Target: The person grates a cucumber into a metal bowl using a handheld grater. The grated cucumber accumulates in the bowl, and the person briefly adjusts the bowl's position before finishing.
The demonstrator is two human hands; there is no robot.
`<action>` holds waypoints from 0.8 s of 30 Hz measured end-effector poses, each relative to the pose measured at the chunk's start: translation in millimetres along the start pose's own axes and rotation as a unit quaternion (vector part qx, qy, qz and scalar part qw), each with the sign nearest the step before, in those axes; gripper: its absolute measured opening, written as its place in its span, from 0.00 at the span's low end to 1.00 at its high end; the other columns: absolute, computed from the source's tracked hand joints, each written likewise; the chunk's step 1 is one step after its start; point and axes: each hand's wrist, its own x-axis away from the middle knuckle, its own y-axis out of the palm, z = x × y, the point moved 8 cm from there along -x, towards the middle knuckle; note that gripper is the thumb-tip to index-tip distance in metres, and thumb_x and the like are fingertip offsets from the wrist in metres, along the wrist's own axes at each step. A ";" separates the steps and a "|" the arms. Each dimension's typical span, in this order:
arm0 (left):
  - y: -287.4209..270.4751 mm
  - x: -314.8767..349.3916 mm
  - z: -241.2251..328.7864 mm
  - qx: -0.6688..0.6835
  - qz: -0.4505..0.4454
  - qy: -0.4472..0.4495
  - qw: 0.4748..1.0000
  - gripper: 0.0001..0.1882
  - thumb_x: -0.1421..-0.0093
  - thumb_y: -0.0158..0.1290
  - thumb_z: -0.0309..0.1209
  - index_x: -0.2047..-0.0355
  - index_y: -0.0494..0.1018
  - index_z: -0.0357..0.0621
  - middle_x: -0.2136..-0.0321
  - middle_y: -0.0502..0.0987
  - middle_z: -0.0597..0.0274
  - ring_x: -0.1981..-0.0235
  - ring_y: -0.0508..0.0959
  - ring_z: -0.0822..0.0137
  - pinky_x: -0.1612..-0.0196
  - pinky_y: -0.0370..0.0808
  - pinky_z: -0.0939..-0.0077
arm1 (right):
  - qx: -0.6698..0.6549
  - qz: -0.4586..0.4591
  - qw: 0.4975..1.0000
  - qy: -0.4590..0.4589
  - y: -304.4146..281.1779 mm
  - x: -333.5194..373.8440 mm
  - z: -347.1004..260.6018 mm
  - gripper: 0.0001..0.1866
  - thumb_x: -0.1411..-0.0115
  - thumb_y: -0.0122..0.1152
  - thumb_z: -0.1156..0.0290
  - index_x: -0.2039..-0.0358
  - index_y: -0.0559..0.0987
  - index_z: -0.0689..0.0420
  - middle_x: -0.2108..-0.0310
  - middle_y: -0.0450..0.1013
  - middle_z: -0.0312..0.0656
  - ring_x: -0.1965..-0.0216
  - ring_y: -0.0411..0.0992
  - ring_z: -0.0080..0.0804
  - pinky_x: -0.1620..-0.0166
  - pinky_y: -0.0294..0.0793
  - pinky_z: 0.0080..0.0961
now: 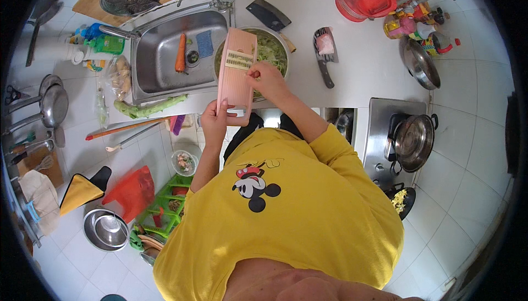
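My left hand (215, 118) grips the near end of a pink grater (237, 42), thumb on top. The grater slants over a metal bowl (287, 59), its far end resting by the bowl's far left rim. Pale green shreds (269, 47) fill the part of the bowl that shows; the grater covers the rest. Just below the grater's pale blade insert, my right hand (269, 83) is closed in a pinch at its right edge. Whatever lies between those fingers is too small and hidden to name.
Left of the bowl, the sink (151, 53) holds a carrot (180, 53) and a blue sponge (204, 43). A cleaver (268, 14) lies behind the bowl. To the right, pink meat (325, 44) rests on a knife (326, 73). A pan (413, 141) stands on the stove.
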 end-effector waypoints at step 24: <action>-1.6 -0.5 4.6 -0.011 -0.012 0.003 1.000 0.16 0.29 0.54 0.37 0.58 0.76 0.32 0.68 0.83 0.56 0.76 0.83 0.68 0.72 0.79 0.78 | 0.138 0.061 0.978 -0.145 -8.2 -17.9 -28.6 0.07 0.46 0.66 0.71 0.69 0.78 0.58 0.70 0.73 0.46 0.63 0.75 0.47 0.59 0.76 0.41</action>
